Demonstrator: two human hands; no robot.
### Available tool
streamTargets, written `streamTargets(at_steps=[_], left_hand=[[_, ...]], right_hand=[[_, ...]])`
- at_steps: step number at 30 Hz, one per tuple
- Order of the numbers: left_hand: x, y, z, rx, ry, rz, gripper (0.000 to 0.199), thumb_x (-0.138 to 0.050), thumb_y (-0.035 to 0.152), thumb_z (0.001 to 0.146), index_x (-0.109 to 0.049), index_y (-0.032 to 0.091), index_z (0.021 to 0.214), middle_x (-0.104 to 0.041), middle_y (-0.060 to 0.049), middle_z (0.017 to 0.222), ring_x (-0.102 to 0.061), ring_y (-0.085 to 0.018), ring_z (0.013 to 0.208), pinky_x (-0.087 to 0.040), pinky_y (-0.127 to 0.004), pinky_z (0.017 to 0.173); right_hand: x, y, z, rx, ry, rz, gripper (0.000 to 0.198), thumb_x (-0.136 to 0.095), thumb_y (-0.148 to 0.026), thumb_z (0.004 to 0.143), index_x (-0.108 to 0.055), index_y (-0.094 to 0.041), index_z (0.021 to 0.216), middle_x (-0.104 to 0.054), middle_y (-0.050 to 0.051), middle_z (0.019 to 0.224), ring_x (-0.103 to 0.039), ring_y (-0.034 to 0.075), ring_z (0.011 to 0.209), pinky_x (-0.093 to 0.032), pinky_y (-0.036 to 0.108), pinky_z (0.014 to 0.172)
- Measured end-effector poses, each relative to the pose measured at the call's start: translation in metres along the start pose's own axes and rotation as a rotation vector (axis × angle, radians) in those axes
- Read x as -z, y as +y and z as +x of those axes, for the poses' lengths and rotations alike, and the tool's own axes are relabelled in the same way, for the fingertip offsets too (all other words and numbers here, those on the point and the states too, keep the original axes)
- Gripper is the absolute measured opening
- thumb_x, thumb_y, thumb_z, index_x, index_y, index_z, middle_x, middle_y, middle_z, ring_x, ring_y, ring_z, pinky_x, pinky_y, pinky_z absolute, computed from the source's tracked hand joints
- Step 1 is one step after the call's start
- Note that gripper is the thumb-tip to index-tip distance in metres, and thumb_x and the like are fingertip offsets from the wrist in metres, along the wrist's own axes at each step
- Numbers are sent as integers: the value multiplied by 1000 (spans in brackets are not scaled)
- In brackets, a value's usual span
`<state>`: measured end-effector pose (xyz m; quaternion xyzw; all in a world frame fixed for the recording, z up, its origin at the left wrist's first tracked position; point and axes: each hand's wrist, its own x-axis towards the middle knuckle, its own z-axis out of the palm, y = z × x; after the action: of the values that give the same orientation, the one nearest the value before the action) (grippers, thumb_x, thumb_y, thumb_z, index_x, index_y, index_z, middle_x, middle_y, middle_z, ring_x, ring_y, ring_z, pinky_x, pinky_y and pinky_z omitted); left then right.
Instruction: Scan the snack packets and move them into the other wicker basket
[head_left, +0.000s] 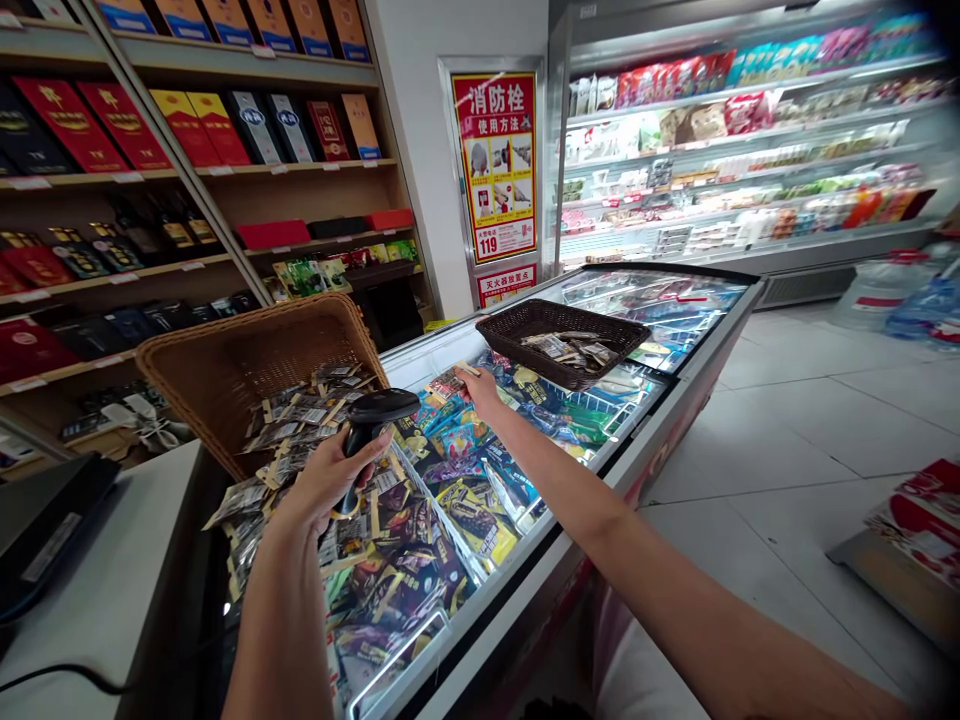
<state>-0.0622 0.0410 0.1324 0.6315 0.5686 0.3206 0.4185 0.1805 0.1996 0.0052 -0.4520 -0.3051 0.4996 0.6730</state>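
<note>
My left hand (330, 475) is wrapped round the handle of a black handheld barcode scanner (382, 405), its head pointing to the right. Out ahead, my right hand (480, 392) pinches a small flat snack packet (444, 385) by its edge, above the chest freezer. Beside that hand, a dark brown wicker basket (517, 345) rests on the freezer top with several small packets (570, 348) in it. To the left, a tan wicker basket (247, 345) lies tipped toward me, and many similar packets (300, 425) spill from it down toward my left hand.
The chest freezer (517, 580) holds wrapped ice creams (472, 515) in wire baskets. At left stand a counter (142, 540) with a black device (52, 525) and shelves of boxes (202, 130). A lit display fridge (720, 150), water bottles (881, 290) and a red carton (919, 520) are rightward.
</note>
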Motion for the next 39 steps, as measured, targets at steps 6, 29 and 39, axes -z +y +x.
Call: streamTargets(at_steps=[6, 29, 39], left_hand=[[2, -6, 6, 0, -21, 27, 55, -88, 63, 56, -56, 23, 74, -53, 5, 53, -43, -13, 51, -33, -24, 50], [40, -15, -7, -32, 152, -128, 56, -89, 62, 62, -61, 19, 83, -55, 5, 62, -45, -11, 54, -32, -24, 51], [53, -24, -10, -22, 250, -252, 58, -91, 61, 62, -60, 17, 83, -56, 5, 67, -48, -7, 53, -32, -23, 48]], right_hand=[[-4, -6, -2, -14, 18, 13, 20, -72, -25, 90, -52, -22, 93, -50, -8, 57, -47, 10, 44, -34, 21, 38], [4, -18, 1, 187, 241, 25, 13, -59, -22, 89, -50, -23, 98, -58, -3, 83, -62, 10, 71, -52, 20, 66], [-79, 55, -152, 514, -941, -920, 61, -72, -63, 86, -63, -34, 139, -46, 9, 155, -46, 35, 140, -43, 53, 114]])
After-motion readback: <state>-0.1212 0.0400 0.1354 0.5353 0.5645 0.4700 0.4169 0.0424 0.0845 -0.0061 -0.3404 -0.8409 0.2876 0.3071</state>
